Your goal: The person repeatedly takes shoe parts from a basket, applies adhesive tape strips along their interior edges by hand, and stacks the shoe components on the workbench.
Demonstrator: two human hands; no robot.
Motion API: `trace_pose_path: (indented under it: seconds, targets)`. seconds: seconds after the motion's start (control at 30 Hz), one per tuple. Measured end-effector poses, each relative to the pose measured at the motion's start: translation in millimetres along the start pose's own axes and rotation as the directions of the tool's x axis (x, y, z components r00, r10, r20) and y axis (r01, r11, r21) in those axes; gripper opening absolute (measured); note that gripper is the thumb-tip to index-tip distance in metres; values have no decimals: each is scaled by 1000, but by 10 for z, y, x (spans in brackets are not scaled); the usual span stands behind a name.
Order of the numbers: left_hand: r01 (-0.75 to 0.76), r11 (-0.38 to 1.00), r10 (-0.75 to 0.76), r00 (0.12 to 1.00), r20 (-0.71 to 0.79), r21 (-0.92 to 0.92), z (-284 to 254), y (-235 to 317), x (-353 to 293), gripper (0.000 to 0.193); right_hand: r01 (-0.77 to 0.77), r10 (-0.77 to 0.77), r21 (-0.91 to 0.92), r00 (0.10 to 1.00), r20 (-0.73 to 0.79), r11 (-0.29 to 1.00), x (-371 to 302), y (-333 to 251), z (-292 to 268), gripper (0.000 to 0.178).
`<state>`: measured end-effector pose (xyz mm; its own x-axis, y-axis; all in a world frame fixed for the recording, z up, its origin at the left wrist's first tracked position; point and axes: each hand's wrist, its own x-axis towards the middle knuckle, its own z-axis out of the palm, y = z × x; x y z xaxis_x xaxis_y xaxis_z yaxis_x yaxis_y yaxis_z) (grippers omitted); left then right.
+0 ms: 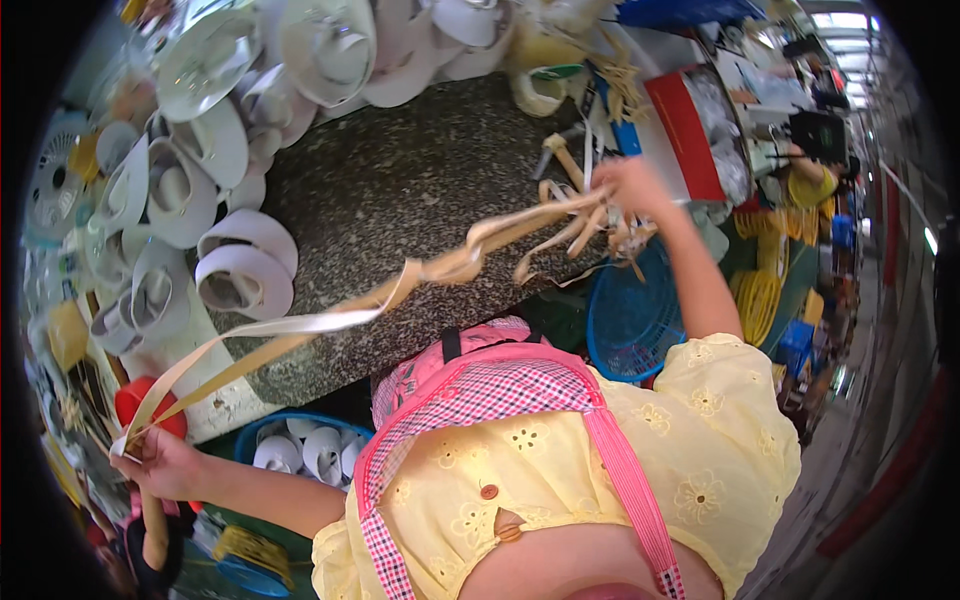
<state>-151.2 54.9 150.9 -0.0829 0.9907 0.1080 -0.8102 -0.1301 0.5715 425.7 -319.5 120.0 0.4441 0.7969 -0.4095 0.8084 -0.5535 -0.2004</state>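
While the left hand [165,462] at eight o'clock pinches the tan strips [330,320] in closed fingers, the right hand [628,190] at one o'clock grips their far ends, stretching them taut over the desk [420,180]; smoothing them flat seemingly follows.

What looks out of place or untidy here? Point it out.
The tan straps stretched between the left hand and right hand twist and bunch near the right hand, loose ends dangling. White tape rolls lie tumbled at odd angles on the stone counter.
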Motion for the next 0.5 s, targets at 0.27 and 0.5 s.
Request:
trace_pose_path:
  seconds: [0.27,0.5]
  targets:
    - [108,994,-108,994,-33,-16,503,-537,-129,16,-280,158,208,-189,-969,937,-1013,1223,-1711,28]
    - [298,904,-331,941,62,306,421,-1306,-796,12,-465,197,-294,752,-629,835,-471,1725,-391,47]
